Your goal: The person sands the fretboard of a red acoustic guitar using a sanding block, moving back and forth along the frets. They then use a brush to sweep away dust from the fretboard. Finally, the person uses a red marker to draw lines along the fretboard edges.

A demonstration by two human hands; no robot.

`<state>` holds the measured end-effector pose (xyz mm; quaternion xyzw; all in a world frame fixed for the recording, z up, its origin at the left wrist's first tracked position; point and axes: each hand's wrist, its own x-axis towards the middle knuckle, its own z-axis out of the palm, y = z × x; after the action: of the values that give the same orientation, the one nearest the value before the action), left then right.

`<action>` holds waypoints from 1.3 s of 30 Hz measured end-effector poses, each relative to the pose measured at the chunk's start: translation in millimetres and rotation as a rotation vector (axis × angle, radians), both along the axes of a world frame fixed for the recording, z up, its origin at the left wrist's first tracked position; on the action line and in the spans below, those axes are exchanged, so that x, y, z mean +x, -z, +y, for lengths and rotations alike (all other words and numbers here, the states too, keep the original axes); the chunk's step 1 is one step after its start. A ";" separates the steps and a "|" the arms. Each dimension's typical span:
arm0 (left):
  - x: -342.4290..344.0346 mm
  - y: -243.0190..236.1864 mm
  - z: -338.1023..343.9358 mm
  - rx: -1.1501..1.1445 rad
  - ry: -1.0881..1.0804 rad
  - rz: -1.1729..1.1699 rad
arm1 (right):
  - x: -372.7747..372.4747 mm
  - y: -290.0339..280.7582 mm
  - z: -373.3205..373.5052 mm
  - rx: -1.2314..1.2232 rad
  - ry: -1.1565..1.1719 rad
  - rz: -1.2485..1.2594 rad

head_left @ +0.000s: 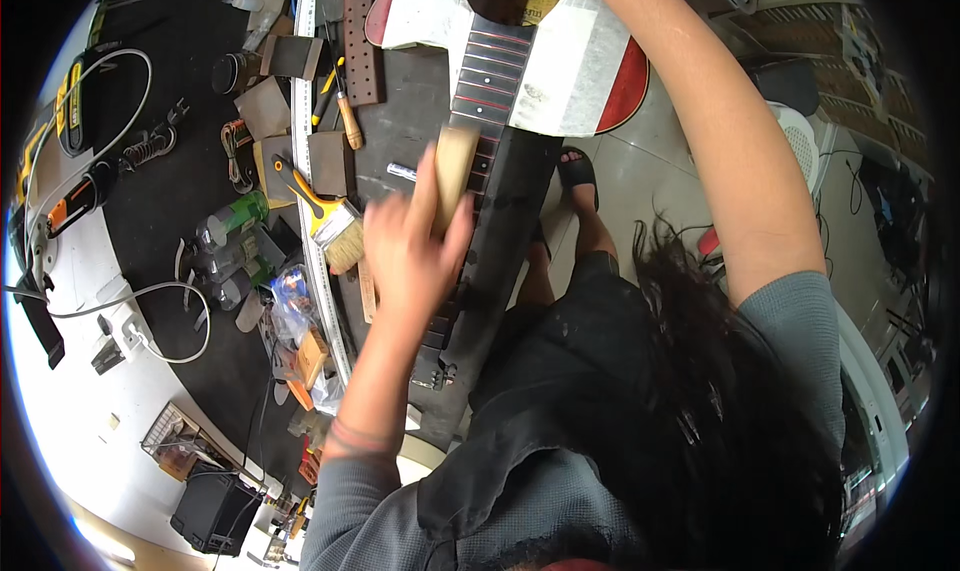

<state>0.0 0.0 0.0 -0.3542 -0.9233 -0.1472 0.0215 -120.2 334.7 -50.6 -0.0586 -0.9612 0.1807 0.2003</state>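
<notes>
My left hand point(410, 231), blurred, grips a pale wooden block point(455, 166) on the dark fretboard point(485, 81) of a guitar lying lengthwise before me. The guitar's red body point(625, 96) is largely covered with white sheets point(555, 71) around the dark sound hole. My right forearm point(720, 141) reaches up across the body's right side and out past the top edge, so that hand is hidden. A small silver cylinder point(400, 171) lies left of the neck.
The cluttered bench at left holds a yellow-handled brush point(320, 211), a long steel ruler point(305, 101), wood-handled tool point(348, 116), bottles point(230, 231), sanding pieces point(290, 56) and cables point(150, 341). My sandalled foot point(577, 171) stands on the tiled floor below.
</notes>
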 end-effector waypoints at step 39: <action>-52.7 1.0 51.4 0.148 -0.042 -0.042 | -4.7 4.0 -5.0 0.111 -0.013 0.050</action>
<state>-52.7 51.4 -1.0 -0.3293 -0.9172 -0.2222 0.0314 -125.0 329.7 -54.6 -0.0368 -0.9647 0.1298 0.2263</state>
